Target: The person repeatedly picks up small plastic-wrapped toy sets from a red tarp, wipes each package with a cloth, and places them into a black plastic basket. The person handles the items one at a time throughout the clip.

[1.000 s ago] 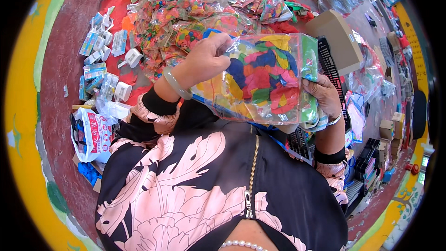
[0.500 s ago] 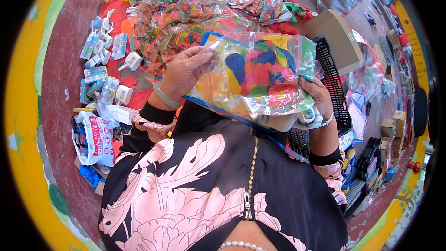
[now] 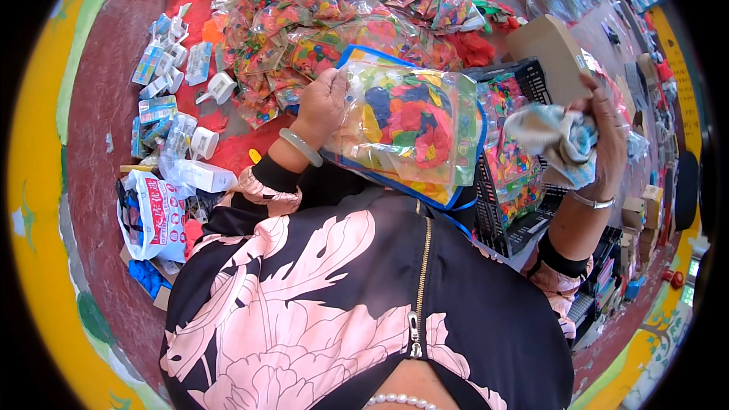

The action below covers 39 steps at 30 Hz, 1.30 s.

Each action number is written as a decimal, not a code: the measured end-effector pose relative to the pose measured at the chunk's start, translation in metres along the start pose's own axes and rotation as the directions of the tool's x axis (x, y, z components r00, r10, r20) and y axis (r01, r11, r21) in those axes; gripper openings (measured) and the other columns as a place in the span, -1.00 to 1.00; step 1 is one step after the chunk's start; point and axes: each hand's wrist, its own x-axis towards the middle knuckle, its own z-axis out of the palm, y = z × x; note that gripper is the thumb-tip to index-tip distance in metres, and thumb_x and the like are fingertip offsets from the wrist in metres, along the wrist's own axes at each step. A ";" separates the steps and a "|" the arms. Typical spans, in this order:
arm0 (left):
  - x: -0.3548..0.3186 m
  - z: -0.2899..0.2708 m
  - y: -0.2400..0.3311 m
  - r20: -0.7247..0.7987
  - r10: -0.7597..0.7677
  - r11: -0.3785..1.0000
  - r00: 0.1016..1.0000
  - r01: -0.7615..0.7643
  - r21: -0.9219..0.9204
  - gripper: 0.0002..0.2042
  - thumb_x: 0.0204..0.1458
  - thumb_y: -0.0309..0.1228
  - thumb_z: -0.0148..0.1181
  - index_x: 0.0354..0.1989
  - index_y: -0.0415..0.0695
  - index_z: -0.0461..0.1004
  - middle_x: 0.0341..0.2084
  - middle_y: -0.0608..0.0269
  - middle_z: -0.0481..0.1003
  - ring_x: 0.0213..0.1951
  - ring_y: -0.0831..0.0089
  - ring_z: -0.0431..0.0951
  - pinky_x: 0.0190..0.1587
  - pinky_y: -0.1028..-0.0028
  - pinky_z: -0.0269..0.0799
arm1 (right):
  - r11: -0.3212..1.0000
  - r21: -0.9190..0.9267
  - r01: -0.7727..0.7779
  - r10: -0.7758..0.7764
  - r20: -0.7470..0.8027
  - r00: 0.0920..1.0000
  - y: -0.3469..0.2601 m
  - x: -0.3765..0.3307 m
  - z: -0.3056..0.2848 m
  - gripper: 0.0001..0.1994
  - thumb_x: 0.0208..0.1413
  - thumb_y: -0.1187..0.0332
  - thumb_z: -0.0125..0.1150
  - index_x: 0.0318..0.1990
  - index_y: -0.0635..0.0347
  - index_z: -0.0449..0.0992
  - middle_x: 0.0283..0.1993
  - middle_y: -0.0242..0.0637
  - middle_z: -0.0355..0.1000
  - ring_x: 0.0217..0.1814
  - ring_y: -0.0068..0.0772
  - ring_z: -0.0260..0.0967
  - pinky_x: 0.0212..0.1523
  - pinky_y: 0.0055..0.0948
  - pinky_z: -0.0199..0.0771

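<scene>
A glossy clear bag [image 3: 465, 133] of limp red, yellow, green and blue pieces [image 3: 418, 125] shows just beyond a floral jacket [image 3: 304, 281], left edge pinched by the left hand [image 3: 320, 104]; farther right, the right hand [image 3: 607, 140] clutches a rumpled pale cloth [image 3: 550, 137].

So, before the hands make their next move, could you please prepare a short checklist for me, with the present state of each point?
1. Left hand on the clear bag: ok, it is at the bag's upper left edge.
2. Right hand free: not ok, it holds a pale, blue-patterned cloth.
3. Cloth apart from the clear bag: ok, a gap shows between them.
4. Colourful contents inside the clear bag: ok, they show through the plastic.
5. Clear bag sealed: cannot tell, the closure is not readable.
6. Colourful packs in the black crate: ok, several are visible inside.
</scene>
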 end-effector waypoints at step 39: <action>0.001 -0.003 -0.017 0.089 -0.057 0.949 0.994 0.082 -0.303 -0.74 0.15 -0.43 0.01 0.00 -0.22 0.30 -0.61 0.42 0.38 -0.61 0.74 0.28 -0.57 0.68 0.20 | 0.068 -0.953 0.295 -0.266 0.267 0.926 0.099 -0.049 -0.029 -0.82 -0.18 0.37 0.14 -0.37 0.06 0.58 -0.36 -0.36 0.51 -0.26 -0.33 0.43 -0.27 -0.28 0.32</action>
